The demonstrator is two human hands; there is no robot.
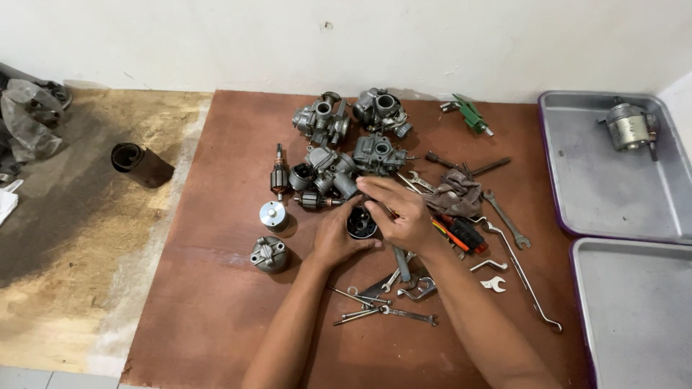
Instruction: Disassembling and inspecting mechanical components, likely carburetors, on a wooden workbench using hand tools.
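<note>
My left hand cups a dark round motor housing that stands on the brown board, fingers wrapped around its left and lower side. My right hand hovers over the housing's right rim, fingers bent, with a thin tool or part pinched at the fingertips; what it is stays unclear. Just beyond the hands lie a small armature and a cluster of grey carburetors.
Wrenches and thin rods lie near my forearms, more wrenches and a rag to the right. Two metal trays sit at right, one holding a cylindrical part. A silver cap, a cover, a dark roll.
</note>
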